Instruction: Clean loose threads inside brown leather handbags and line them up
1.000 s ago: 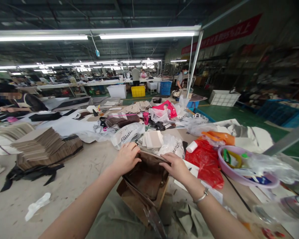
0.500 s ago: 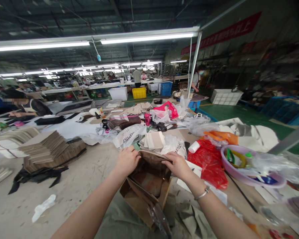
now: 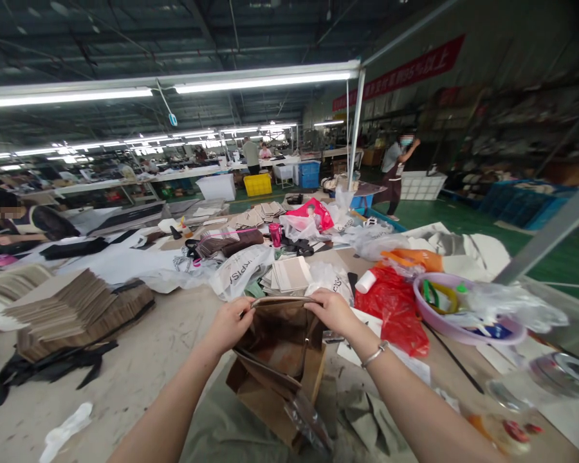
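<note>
A brown bag stands in front of me with its mouth facing up, and its inside shows. My left hand pinches the far rim at its left corner. At the right corner of that same rim, my right hand grips the edge between thumb and fingers; a bracelet sits on this wrist. The rim is stretched between both hands. A clear plastic piece hangs off the bag's near side. Green-grey cloth lies below the bag.
Stacked beige panels with black strips stand at left. Beyond the bag lie pale cards and printed plastic bags. A red plastic bag, a lilac basin and a glass jar are at right. Co-workers are farther off.
The view has swung slightly right. My hands have spread the bag's rim wider and straighter, and its mouth shows more openly. A person at the back right has stepped into fuller view, arm raised.
</note>
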Available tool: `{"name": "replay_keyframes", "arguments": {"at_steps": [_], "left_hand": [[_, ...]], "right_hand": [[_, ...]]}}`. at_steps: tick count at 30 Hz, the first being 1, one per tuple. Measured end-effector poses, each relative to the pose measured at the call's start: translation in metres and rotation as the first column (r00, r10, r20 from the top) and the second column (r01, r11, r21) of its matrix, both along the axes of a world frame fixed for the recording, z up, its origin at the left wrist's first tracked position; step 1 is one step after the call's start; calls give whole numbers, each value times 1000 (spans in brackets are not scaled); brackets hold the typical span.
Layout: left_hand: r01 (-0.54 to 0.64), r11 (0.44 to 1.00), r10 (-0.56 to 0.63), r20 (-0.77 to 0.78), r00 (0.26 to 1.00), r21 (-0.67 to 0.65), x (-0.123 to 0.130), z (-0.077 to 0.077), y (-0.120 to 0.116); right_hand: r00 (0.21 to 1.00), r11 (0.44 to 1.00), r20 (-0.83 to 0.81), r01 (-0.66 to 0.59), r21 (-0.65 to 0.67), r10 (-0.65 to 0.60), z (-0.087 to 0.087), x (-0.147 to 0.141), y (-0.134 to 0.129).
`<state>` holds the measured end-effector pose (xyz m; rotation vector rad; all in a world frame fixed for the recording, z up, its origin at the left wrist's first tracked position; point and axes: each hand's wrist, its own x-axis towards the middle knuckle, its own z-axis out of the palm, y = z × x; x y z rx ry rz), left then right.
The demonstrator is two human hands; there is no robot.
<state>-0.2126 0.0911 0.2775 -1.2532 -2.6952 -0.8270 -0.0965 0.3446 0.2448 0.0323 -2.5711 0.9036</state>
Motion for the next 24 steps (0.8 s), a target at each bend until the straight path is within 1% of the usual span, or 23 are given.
{"name": "replay_keyframes", "arguments": {"at_steps": [6, 11, 15, 18, 20, 22, 24], "left_hand": [[-86, 996, 83, -55, 995, -40, -9, -3, 9], [-155, 982, 145, -89, 985, -112, -12, -1, 18], [-192, 972, 179, -105, 978, -138, -11, 0, 21], [-203, 969, 187, -118, 975, -141, -13, -2, 20], [-204, 970, 187, -129, 974, -135, -13, -4, 20], [-185, 975, 168, -136, 976, -120, -14, -5, 18], [-146, 985, 131, -145, 981, -95, -15, -6, 17]], "right_hand": [[999, 997, 10, 40, 62, -40, 2, 0, 1], [998, 988, 7, 65, 141, -67, 6, 3, -5], [997, 982, 10, 74, 173, -76, 2, 4, -5], [999, 983, 20, 45, 178, -49, -5, 4, 1], [1000, 986, 29, 3, 169, -9, -9, 5, 8], [998, 986, 45, -43, 160, 37, -9, 6, 14], [996, 984, 61, -71, 162, 62, -5, 8, 17]]}}
